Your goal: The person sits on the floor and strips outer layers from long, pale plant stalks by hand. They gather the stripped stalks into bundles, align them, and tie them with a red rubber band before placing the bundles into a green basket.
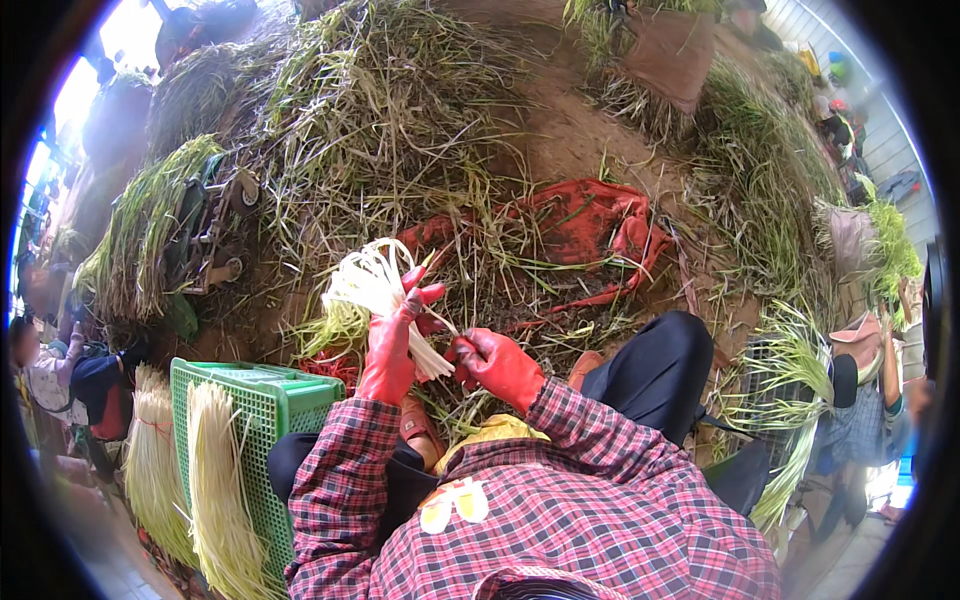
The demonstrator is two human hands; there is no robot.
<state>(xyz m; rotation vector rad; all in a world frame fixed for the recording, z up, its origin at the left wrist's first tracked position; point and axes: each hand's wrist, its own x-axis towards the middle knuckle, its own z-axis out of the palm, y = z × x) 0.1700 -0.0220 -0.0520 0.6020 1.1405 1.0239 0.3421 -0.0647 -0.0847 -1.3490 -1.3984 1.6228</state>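
Note:
My left hand [398, 340], in a red rubber glove, grips a bunch of pale white and yellowish stalks [362, 272] upright, with their looped, bent ends fanning out above the fingers. My right hand [492, 362], also red-gloved, is closed just right of the bunch on a thin strand [444, 323] that runs up toward it. Beside my left forearm stands a green plastic crate [305, 388], with long bundles of pale stalks [215, 450] at its outer side.
Heaped green and dry leaves [360, 110] cover much of the ground, around a crumpled red sack [590, 225]. A wheeled cart [230, 200] under leaves stands at left. People [55, 385] sit at both edges, the one at right [865, 400] by loose green stalks [785, 420].

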